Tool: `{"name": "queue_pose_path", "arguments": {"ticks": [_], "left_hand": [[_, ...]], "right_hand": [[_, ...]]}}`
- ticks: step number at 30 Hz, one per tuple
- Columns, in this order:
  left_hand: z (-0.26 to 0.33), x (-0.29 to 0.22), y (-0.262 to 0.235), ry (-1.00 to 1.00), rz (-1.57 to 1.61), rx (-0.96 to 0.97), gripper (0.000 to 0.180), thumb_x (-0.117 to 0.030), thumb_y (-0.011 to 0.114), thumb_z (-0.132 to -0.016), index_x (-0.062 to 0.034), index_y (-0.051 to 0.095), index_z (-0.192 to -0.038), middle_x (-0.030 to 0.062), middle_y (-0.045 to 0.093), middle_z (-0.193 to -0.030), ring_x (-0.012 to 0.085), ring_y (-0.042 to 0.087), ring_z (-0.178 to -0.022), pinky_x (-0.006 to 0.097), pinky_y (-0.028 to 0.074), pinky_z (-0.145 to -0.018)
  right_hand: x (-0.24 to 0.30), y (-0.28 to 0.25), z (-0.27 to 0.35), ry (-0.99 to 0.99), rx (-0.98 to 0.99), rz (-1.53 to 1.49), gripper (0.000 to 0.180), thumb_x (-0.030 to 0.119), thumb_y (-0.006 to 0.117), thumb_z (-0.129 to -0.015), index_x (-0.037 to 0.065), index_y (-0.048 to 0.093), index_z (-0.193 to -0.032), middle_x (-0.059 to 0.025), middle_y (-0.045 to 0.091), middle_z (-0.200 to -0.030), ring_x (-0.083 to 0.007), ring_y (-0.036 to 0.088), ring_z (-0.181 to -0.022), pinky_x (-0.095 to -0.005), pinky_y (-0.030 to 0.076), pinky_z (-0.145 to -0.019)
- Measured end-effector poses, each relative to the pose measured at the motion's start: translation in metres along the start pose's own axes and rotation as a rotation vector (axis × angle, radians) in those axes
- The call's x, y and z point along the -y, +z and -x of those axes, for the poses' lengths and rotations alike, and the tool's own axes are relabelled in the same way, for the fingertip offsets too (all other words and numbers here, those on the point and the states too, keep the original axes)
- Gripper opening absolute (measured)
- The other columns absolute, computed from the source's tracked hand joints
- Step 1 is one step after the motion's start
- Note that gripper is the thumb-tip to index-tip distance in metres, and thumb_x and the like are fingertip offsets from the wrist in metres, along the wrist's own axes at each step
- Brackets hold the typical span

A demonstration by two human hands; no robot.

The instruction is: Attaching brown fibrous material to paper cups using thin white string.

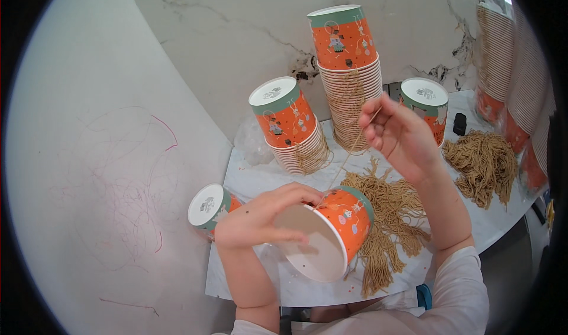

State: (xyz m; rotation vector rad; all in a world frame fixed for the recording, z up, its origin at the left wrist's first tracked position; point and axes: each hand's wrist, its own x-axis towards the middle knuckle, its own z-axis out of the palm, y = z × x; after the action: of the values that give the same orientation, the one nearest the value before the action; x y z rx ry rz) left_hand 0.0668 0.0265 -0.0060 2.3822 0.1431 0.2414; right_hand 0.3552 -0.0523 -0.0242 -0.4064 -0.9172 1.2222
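My left hand (251, 221) grips an orange and green paper tub (344, 221) by its rim, thumb inside and fingers over the outer wall. The tub lies tipped on its side with its white mouth facing me. Above it, my right hand (403, 135) is raised and pinches a thin strand of tan twine (342, 170). The strand runs down taut to the tub wall by my left fingertips; how it is fixed there is hidden. A loose bundle of cut tan twine (383, 208) lies behind and beside the tub, under my right forearm.
Upside-down nested tubs with twine on them form a tall stack (353, 98) and a shorter stack (296, 148) at the back. Single tubs stand at left (207, 208) and right (427, 98). Another twine pile (482, 163) and bagged tubs (496, 63) sit right. A scribbled white wall (118, 175) borders the left.
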Motion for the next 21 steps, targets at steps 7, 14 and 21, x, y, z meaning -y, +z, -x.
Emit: {"name": "queue_pose_path", "arguments": {"ticks": [7, 14, 21], "left_hand": [[-0.017, -0.001, 0.012, -0.241, 0.065, -0.287, 0.019, -0.007, 0.065, -0.091, -0.001, 0.067, -0.109, 0.0111, 0.071, -0.104, 0.0243, 0.068, -0.097, 0.036, 0.053, -0.089], [-0.006, 0.01, 0.001, -0.491, -0.244, -0.231, 0.019, -0.011, 0.061, -0.091, -0.0009, 0.065, -0.107, 0.0209, 0.071, -0.099, 0.0379, 0.068, -0.092, 0.042, 0.053, -0.081], [0.003, 0.04, 0.003, -0.722, -0.395, -0.336, 0.024, -0.014, 0.065, -0.088, -0.0013, 0.067, -0.108, 0.021, 0.072, -0.103, 0.0385, 0.068, -0.1, 0.046, 0.052, -0.085]], "right_hand": [[0.032, -0.029, 0.0, -0.182, -0.061, -0.036, 0.029, 0.026, 0.049, -0.108, 0.001, 0.063, -0.115, -0.0039, 0.066, -0.097, -0.0117, 0.058, -0.079, -0.026, 0.047, -0.068], [0.049, -0.034, 0.004, -0.402, -0.218, 0.013, 0.028, 0.025, 0.052, -0.106, 0.0, 0.063, -0.112, -0.0018, 0.062, -0.087, -0.0106, 0.053, -0.074, -0.0251, 0.042, -0.063], [0.006, 0.009, 0.007, -0.055, 0.064, 0.867, 0.034, 0.026, 0.056, -0.101, 0.003, 0.063, -0.077, -0.0001, 0.056, -0.07, -0.0116, 0.052, -0.064, -0.0285, 0.041, -0.059]]}}
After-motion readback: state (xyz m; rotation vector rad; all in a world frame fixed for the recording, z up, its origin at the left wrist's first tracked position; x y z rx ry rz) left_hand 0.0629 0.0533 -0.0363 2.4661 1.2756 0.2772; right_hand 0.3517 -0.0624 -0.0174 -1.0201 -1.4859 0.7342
